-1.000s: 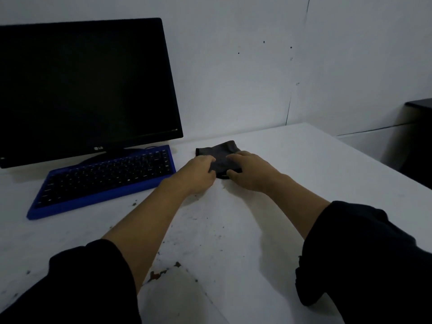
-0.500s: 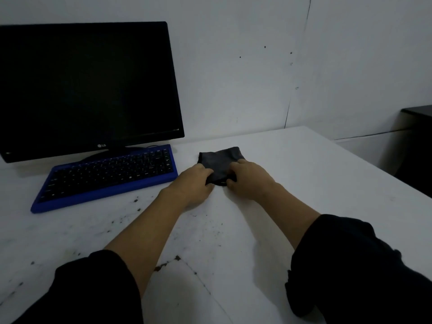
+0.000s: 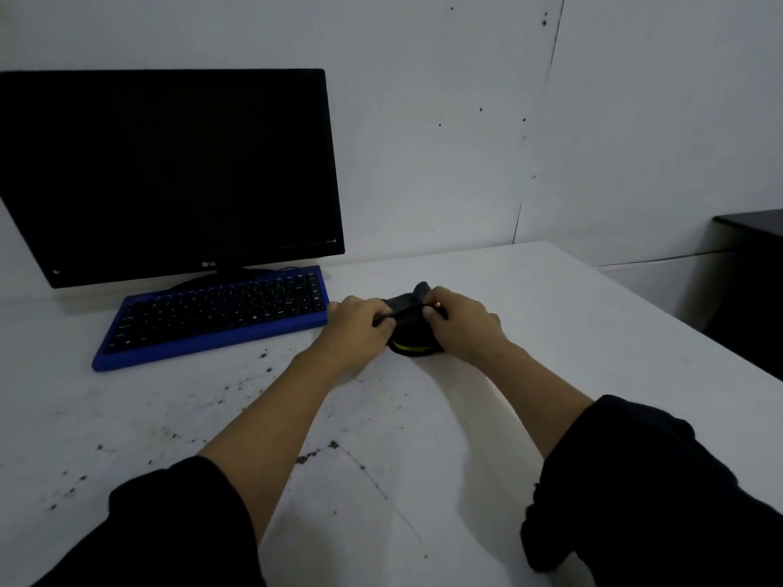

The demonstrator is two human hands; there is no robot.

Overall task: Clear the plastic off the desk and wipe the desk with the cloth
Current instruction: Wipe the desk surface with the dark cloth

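A small dark grey cloth (image 3: 407,309) with a yellow stripe at its lower edge is bunched up on the white desk (image 3: 551,324), just right of the keyboard. My left hand (image 3: 356,322) pinches its left edge and my right hand (image 3: 459,322) pinches its right edge, both fingers curled into the fabric. The cloth's upper fold is lifted between my hands. The desk surface near me carries dark specks and scuffs. No plastic shows in this view.
A blue keyboard (image 3: 216,317) with black keys lies left of my hands, in front of a black monitor (image 3: 169,171) that is off. The white wall stands behind the desk. The desk's right edge drops off beside a dark cabinet (image 3: 750,269).
The cloth lay flat under my fingertips; now both hands have gathered and lifted it, so it is bunched with a yellow stripe showing. My view has shifted downward slightly.
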